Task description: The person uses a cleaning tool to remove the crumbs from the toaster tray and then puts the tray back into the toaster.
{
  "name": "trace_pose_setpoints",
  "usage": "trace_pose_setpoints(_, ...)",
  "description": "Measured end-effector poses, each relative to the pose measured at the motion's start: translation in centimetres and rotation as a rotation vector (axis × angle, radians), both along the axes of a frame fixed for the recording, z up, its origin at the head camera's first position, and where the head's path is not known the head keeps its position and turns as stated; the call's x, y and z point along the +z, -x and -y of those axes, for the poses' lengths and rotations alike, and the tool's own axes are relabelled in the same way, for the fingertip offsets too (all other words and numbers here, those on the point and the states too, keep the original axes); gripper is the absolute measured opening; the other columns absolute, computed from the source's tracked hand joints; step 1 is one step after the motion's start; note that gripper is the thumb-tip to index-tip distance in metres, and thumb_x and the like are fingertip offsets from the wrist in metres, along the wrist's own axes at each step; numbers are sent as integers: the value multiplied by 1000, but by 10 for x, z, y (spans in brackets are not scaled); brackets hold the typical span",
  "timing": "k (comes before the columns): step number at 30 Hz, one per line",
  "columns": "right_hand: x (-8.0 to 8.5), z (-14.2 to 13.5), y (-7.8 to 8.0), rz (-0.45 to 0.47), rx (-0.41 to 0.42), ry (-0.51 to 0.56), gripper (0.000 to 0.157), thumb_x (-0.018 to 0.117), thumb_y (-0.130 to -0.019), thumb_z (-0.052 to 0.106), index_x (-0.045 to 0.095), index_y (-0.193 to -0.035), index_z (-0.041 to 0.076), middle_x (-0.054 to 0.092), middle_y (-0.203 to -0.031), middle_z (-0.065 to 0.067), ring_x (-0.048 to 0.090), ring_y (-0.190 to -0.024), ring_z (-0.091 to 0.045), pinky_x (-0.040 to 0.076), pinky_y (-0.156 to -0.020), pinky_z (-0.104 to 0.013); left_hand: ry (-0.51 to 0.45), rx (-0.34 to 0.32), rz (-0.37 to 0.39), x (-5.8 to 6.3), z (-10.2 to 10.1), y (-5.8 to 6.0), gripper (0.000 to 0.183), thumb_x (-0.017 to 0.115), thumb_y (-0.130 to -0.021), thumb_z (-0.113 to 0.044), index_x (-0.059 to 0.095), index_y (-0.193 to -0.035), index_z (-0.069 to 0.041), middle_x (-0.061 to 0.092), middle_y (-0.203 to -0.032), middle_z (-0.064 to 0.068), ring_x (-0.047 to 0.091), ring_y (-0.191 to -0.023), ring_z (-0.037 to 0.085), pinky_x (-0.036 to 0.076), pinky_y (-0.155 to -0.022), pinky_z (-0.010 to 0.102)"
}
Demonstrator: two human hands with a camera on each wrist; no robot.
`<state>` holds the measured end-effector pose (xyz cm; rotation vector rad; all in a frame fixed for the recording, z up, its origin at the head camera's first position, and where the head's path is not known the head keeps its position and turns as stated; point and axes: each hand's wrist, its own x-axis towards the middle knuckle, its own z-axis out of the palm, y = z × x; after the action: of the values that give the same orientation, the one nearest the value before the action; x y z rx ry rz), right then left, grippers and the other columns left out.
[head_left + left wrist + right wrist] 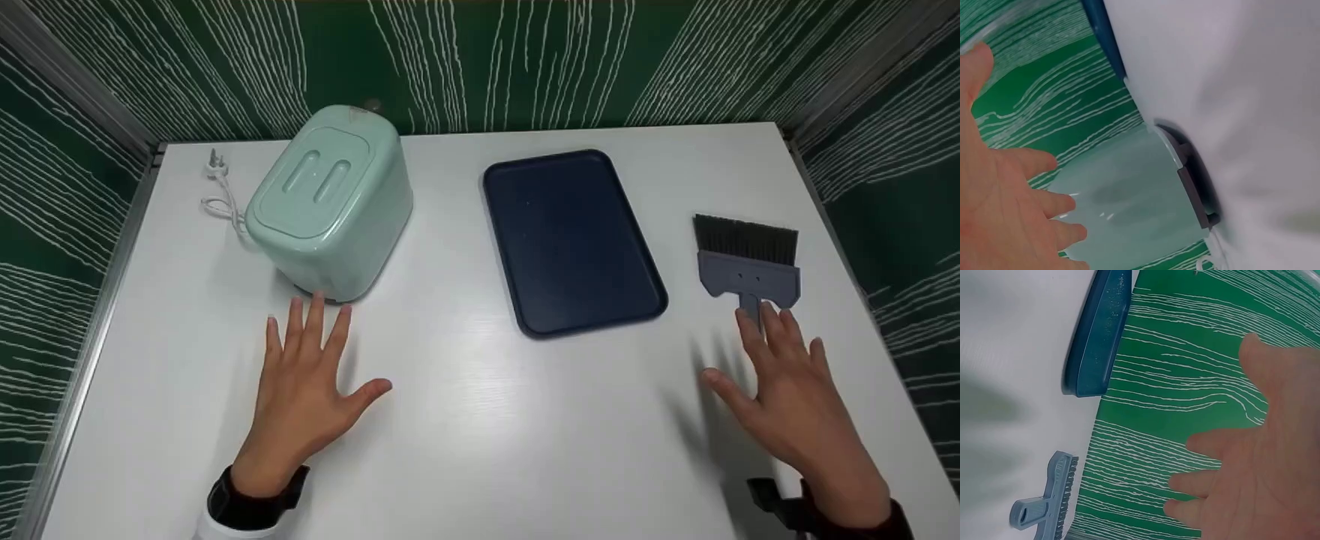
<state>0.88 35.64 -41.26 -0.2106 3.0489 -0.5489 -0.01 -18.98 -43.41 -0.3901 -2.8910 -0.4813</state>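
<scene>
My left hand (300, 397) is spread flat above the table in front of a mint-green toaster (330, 187) with a closed lid; its fingers hold nothing. In the left wrist view the toaster (1129, 197) shows beyond the fingertips. On the right, my right hand (795, 397) hovers with fingers spread, nearest to a grey brush (750, 274) with dark bristles. The hand covers part of the brush's handle in the head view. The right wrist view shows the brush (1058, 495) lying on the table, apart from the fingers.
A dark blue rectangular tray (574, 240) lies between toaster and brush. The toaster's white cord and plug (217, 166) rest at the back left. All stand on a white table (450, 435). Green walls with white lines (480, 67) border the back and sides.
</scene>
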Motion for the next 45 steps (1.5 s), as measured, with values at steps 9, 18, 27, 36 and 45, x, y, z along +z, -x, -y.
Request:
trace_pose_setpoints(9,-1,0,-2,-11,-1,15,85,63,-103,45,26,-162,-5,18,-163,-41,4,-156,-53,-6,-118,-75,-56,44,-58,4,1,9,101,67,-88,-69,41,-159,-2,21,-169,27,15,-156,48,6,-123,68)
trace_pose_setpoints(18,-6,6,-6,2,10,34,84,62,-103,46,28,-162,-3,15,-166,-37,6,-156,-52,-4,-119,-75,-183,138,-69,16,12,34,95,69,-95,-52,27,-164,0,11,-171,26,6,-158,47,0,-126,62)
trace_pose_setpoints(27,-5,21,-4,-11,52,39,85,65,-102,45,29,-162,-1,18,-166,-35,8,-156,-51,0,-120,-73,-474,253,33,33,34,78,87,56,-106,-46,11,-167,-3,2,-173,23,0,-160,35,-6,-126,55)
trace_pose_setpoints(36,-8,43,0,-29,108,57,84,67,-100,46,33,-162,0,21,-167,-31,15,-155,-50,8,-120,-74,-632,334,202,41,53,118,87,43,-107,-56,4,-168,-8,0,-174,15,-1,-159,26,3,-128,47)
trace_pose_setpoints(45,-12,69,12,10,157,71,83,63,-102,48,32,-163,1,21,-168,-29,18,-155,-48,16,-121,-69,-823,377,207,43,60,141,67,36,-111,-43,26,-165,-3,25,-171,14,19,-157,20,14,-127,31)
